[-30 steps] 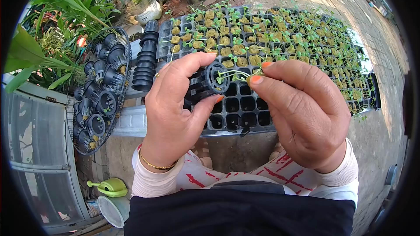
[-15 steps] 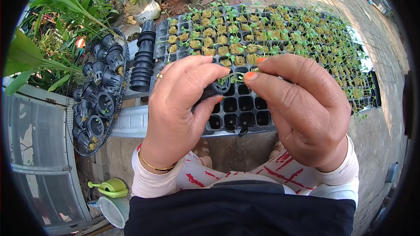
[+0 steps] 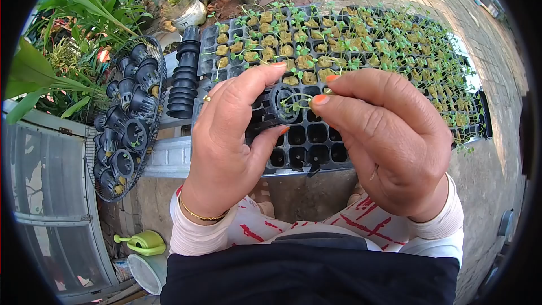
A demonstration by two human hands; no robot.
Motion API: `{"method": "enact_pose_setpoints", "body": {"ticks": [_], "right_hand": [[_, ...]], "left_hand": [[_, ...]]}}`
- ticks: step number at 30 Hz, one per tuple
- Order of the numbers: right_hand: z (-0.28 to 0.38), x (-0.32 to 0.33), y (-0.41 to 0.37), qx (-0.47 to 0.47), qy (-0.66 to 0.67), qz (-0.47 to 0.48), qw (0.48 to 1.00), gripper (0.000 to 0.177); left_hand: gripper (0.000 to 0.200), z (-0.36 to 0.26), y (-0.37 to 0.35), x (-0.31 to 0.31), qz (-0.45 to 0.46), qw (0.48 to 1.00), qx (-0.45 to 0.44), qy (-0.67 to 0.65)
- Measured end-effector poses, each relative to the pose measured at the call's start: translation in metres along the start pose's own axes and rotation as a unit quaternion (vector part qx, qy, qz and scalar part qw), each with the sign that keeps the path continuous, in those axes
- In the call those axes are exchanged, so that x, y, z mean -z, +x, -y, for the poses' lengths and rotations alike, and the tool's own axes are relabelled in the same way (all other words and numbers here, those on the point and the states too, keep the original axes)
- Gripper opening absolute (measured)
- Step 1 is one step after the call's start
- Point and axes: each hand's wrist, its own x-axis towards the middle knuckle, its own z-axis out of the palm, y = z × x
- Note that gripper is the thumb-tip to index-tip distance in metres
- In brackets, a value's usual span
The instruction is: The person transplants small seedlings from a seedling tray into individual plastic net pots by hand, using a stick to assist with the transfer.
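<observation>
- Seedlings (image 3: 296, 97) ran from the black cup's mouth to my right hand (image 3: 395, 141), its thumb and forefinger pinching their stems.
- Black cup (image 3: 276, 104) lay tipped sideways (mouth toward the stems) between my left hand's (image 3: 223, 130) thumb and fingers, above the cell tray (image 3: 307, 146).
- Nested cups (image 3: 184, 79) I saw leftward, beside a wire basket (image 3: 163, 62) of more.

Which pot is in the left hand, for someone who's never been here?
Find the big seedling tray across the middle. Over its near left part, the left hand holds a black pot. Unlike those in the stack or the basket, this one has green stems running from its mouth to the right hand.
</observation>
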Motion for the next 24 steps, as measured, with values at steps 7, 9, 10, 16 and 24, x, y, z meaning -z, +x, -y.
{"method": "enact_pose_setpoints", "body": {"ticks": [7,9,10,16,24], "right_hand": [[-0.0004,0.0022,0.0013,0.010,-0.015,-0.009,1.000,0.024],[-0.0010,0.0023,0.0006,0.012,-0.014,-0.007,1.000,0.024],[-0.0013,0.0022,0.0002,0.014,-0.013,-0.005,1.000,0.024],[-0.0001,0.0030,0.0006,0.002,0.010,0.010,1.000,0.025],[0.0016,0.0065,0.0013,-0.051,0.059,0.037,0.996,0.023]], "left_hand": [[0.063,-0.0002,-0.0003,-0.0020,-0.003,1.000,-0.002,-0.031],[0.066,-0.0012,0.0007,-0.0039,-0.018,0.999,-0.020,-0.045],[0.066,-0.0016,0.0010,-0.0038,-0.018,0.999,-0.020,-0.045],[0.062,0.0010,0.0004,-0.0005,0.014,0.999,-0.039,-0.008],[0.068,0.0005,0.0003,-0.0004,0.022,0.999,-0.029,-0.026]]}}
